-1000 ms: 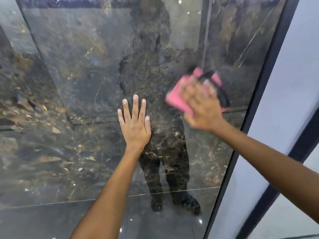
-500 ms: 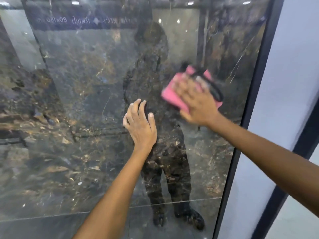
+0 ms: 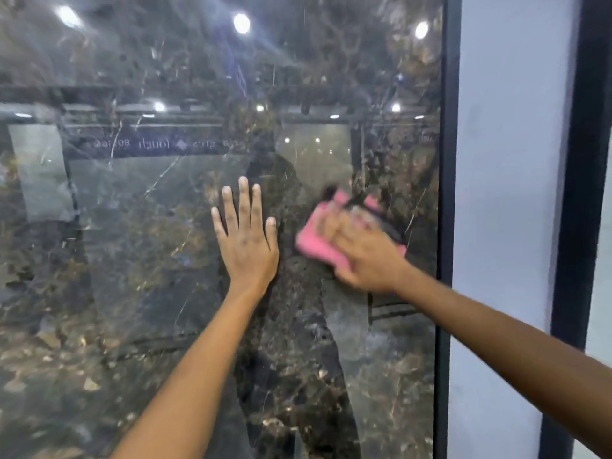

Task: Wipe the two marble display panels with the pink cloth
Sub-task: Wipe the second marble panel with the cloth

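Pink cloth is pressed flat against the dark marble panel, close to its right edge. The right hand lies on top of the cloth with its fingers spread over it, but the hand is blurry, so I cannot tell if the fingers curl round the cloth. The left hand is just beside it, flat on the shiny stone, fingers straight and pointing up, holding nothing. Round ceiling lights shine back from the glossy panel. A thin black frame runs down the panel's right edge, with a pale wall strip next to it.
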The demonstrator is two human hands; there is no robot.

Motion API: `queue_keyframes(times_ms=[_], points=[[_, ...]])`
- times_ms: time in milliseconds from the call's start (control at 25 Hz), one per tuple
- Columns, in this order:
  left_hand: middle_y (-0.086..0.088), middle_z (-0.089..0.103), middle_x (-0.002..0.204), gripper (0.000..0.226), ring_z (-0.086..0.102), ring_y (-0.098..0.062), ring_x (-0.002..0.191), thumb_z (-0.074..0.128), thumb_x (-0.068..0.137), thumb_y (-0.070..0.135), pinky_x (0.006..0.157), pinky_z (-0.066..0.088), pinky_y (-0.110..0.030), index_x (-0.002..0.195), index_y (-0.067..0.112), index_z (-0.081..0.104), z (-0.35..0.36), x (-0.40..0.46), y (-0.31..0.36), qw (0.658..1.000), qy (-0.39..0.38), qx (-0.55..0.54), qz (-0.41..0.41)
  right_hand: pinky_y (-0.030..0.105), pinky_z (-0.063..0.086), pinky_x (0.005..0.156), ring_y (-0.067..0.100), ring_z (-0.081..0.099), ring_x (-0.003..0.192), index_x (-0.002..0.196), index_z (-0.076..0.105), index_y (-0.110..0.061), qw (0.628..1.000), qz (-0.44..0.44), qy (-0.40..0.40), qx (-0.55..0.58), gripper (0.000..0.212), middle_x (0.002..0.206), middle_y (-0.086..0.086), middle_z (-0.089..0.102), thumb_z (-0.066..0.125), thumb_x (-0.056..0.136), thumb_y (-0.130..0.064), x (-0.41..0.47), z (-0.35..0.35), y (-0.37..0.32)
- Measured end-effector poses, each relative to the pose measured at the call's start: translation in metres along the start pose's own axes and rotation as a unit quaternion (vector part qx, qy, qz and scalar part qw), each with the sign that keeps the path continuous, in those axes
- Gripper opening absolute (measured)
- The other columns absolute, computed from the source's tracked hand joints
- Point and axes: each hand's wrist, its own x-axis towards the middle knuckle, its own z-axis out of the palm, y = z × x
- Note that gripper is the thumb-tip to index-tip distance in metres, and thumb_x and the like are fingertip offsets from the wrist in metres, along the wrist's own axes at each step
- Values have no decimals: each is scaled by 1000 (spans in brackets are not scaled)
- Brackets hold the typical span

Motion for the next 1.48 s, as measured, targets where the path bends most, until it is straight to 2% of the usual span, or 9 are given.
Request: queue_keyframes(times_ms=[120,200,320,480,600,680,880,1240,1480], points=[[-6,11,163,58,3,-28,150,28,103,33,121,-1,-48,156,13,16,-1,0,0,1000,8,5,9,45,11,118,21,18,146,153,20,-17,978,-174,-61,-103,72,159,5,18,40,90,-46,-21,6,30],[-5,10,164,58,3,-28,151,28,103,33,121,-1,-49,156,13,16,2,-3,1,1000,14,11,7,51,8,117,22,13,147,155,6,-22,993,86,25,-82,80,161,4,10,43,88,-45,10,-9,66],[-3,9,163,58,1,-26,150,27,103,34,121,-1,-49,156,13,16,4,-3,0,999,24,25,11,51,-1,118,25,4,150,156,13,-17,915,390,104,22,76,163,6,9,44,91,-42,88,-44,94],[-5,15,163,57,2,-24,150,28,103,34,120,0,-49,155,13,18,1,0,-2,999,23,18,20,50,-1,119,30,16,147,151,29,-12,999,16,35,-25,70,159,11,24,45,88,-40,65,-14,39],[-6,16,162,57,6,-27,150,29,103,33,120,2,-50,155,12,19,1,-2,-2,999,23,14,22,50,-2,121,26,11,150,152,28,-18,962,-242,-93,-86,69,160,4,21,41,89,-44,-28,7,20],[-6,16,162,57,6,-27,150,30,103,32,120,2,-51,155,12,20,2,-5,-1,999,29,17,18,47,-5,121,23,3,150,152,22,-22,973,-198,-55,-101,74,160,-2,14,45,86,-47,-28,-4,56],[-2,13,162,57,5,-25,150,32,103,32,121,0,-48,155,13,19,2,-4,-1,999,31,23,18,59,5,119,28,9,149,153,26,-20,968,241,60,38,71,161,2,19,41,88,-44,119,-66,103],[-1,21,162,52,8,-26,150,30,102,34,119,-6,-48,151,17,31,-9,-8,23,998,11,-63,-19,42,0,122,23,16,148,151,31,-18,952,-267,-136,-54,62,159,6,25,38,93,-39,-35,2,16],[-3,14,163,59,6,-34,150,35,102,35,117,-3,-57,156,18,20,19,-21,44,1000,19,-3,-2,51,9,121,23,4,150,156,14,-17,967,250,42,-7,74,163,5,8,37,91,-44,81,-65,139]])
